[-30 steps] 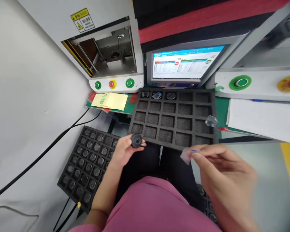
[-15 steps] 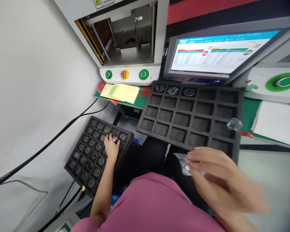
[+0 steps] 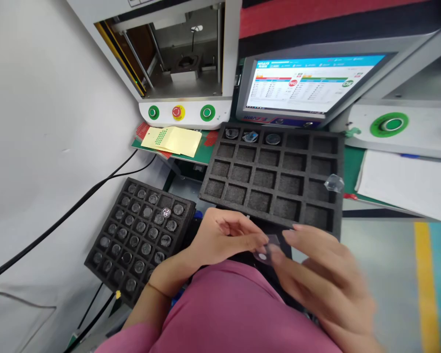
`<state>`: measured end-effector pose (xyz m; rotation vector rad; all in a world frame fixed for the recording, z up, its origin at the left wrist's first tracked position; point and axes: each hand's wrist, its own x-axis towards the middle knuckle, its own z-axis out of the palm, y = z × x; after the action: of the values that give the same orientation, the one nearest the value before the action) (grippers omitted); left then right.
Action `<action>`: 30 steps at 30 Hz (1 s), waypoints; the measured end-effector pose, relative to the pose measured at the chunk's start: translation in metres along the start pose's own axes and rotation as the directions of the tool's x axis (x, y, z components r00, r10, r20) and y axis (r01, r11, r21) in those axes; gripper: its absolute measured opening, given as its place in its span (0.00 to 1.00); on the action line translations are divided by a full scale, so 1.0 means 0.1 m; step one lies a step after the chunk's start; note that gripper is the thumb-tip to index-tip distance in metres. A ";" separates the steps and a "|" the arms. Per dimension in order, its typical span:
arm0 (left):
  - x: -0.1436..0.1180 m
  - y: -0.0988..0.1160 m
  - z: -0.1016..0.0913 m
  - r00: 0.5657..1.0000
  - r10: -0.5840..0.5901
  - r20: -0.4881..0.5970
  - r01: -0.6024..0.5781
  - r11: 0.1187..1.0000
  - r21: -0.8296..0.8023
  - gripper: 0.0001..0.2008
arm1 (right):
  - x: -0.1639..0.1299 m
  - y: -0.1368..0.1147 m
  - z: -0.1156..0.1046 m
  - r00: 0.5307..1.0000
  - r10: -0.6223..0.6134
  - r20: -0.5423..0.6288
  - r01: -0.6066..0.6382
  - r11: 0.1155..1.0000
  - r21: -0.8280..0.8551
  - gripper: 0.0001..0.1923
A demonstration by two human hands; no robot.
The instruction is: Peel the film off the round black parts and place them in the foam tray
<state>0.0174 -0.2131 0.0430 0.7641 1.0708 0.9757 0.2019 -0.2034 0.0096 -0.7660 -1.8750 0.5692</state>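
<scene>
A wide foam tray (image 3: 264, 179) spreads out up front. The right hand (image 3: 323, 274) (blurred; I can't tell if its fingers grip) faces the left hand (image 3: 218, 238), whose thumb and forefinger pinch a small clear film (image 3: 273, 240) between the two.

From my end I see yellow cards (image 3: 180, 141) at the front-left corner of the green tabletop (image 3: 354, 164), white papers (image 3: 407, 184) by its front edge, a lit monitor (image 3: 312, 90) and red emergency-stop button (image 3: 177, 112) behind.
</scene>
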 end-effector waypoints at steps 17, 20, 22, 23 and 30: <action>-0.05 0.02 0.10 0.797 0.591 0.128 -0.597 0.737 0.317 0.08 | 0.19 -0.16 -0.02 0.967 0.255 -0.002 -0.233 0.888 0.395 0.13; 0.00 0.01 0.08 0.851 0.504 0.150 -0.525 0.826 0.204 0.08 | 0.16 -0.12 -0.04 0.985 0.173 -0.019 -0.154 0.920 0.360 0.15; 0.02 0.00 0.07 0.876 0.458 0.149 -0.478 0.866 0.147 0.04 | 0.16 -0.11 -0.06 0.990 0.143 -0.006 -0.133 0.934 0.333 0.15; 0.04 0.00 0.07 0.883 0.444 0.151 -0.462 0.877 0.129 0.04 | 0.17 -0.11 -0.07 0.991 0.135 0.010 -0.131 0.936 0.327 0.15; 0.08 0.07 0.06 0.917 0.318 0.243 -0.347 0.934 0.087 0.05 | 0.25 -0.13 -0.10 0.984 0.162 0.067 -0.175 0.912 0.370 0.08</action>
<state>0.0221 -0.2034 0.0482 1.1635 0.8242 1.0832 0.1997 -0.1941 0.0374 -0.6668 -1.6682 1.0249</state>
